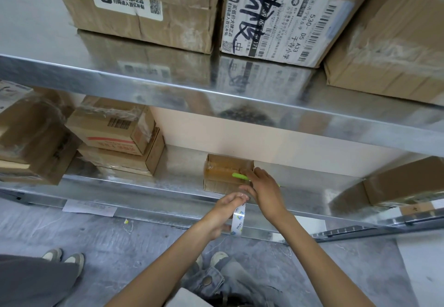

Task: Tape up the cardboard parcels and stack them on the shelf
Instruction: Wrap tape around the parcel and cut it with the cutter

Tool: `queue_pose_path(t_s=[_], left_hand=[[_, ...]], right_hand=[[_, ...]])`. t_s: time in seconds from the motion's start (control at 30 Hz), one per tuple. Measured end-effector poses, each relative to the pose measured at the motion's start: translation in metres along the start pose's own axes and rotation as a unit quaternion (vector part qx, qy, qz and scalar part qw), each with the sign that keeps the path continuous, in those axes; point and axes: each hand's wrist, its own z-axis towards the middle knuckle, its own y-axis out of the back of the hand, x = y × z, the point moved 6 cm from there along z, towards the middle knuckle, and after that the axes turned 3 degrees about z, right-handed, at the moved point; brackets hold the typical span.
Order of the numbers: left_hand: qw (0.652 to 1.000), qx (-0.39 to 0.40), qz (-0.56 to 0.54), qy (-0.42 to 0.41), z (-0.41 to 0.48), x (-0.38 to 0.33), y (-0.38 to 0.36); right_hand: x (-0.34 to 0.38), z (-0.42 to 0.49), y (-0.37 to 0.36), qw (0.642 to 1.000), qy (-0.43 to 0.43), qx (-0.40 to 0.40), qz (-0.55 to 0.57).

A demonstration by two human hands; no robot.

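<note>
Both hands work together at the parcel (pixel 225 172) on the lower shelf (pixel 168 186): left hand (pixel 225 213) grips the tape roll (pixel 238 221), right hand (pixel 262 186) clamps a green cutter (pixel 239 176). Pulling the tape could drag the light parcel off the edge.

We note both bare forearms extended forward — left hand (pixel 224 213) curled closed in a grip, right hand (pixel 263 186) palm-down, fingers bent.

Small parcel (pixel 222 172) on lower shelf (pixel 149 186), stacked boxes (pixel 115 136) to its left, larger boxes (pixel 286 20) on shelf above.
</note>
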Motion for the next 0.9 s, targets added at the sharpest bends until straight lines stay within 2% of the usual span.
queue_pose_path(t_s=[0.2,0.43,0.73,0.9], left_hand=[[0.999,0.006,0.042,0.001,-0.007,0.016,-0.002],[0.999,0.016,0.035,-0.014,-0.010,0.007,-0.003],[0.999,0.018,0.035,-0.007,-0.010,0.007,-0.005],[0.999,0.022,0.028,-0.021,-0.010,0.002,-0.006]], right_hand=[[-0.006,0.003,-0.002,0.999,0.000,0.020,0.026],[-0.007,0.006,0.012,0.985,-0.015,0.056,0.165],[-0.036,0.005,0.032,0.964,-0.126,-0.007,0.235],[-0.056,0.004,0.035,0.965,-0.189,-0.066,0.172]])
